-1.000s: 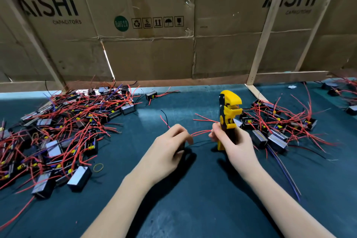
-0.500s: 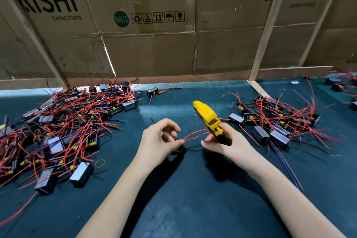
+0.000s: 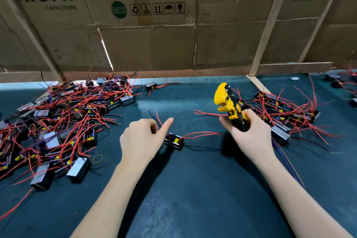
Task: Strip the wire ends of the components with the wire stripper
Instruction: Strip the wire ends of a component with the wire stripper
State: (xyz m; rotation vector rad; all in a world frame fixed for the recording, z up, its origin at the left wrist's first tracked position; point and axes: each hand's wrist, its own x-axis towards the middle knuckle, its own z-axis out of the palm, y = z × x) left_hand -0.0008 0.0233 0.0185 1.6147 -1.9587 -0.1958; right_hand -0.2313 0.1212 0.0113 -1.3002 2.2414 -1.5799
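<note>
While a large heap of components [image 3: 58,121] sprawls over the left part of the dark green table [image 3: 183,189] — small black boxes tangled in red wires, with a few blue and black strands among them — a yellow rubber band [image 3: 97,159] lies flat on the mat just beside the heap's near edge. Behind it all stands a cardboard wall [image 3: 146,25] printed with "AiSHi CAPACITORS" and a row of handling symbols.

Near the middle, the left hand [image 3: 141,141] hovers low over the table with its index finger stretched out and the other fingers curled in; whether it actually holds the thin black wire rising by its knuckles cannot be told. Just right of that fingertip, a single component [image 3: 174,141] rests on the mat, its red wires [image 3: 201,134] trailing rightward toward the other hand.

Further right, the right hand [image 3: 249,133] is wrapped round the black handles of the wire stripper [image 3: 229,106], whose yellow head points up and slightly left. A red wire end reaches in from the left to the tool's jaws, though the contact is blurred.

Beyond that hand lies a second, smaller pile of components [image 3: 286,114] — spread along the right side of the table.
</note>
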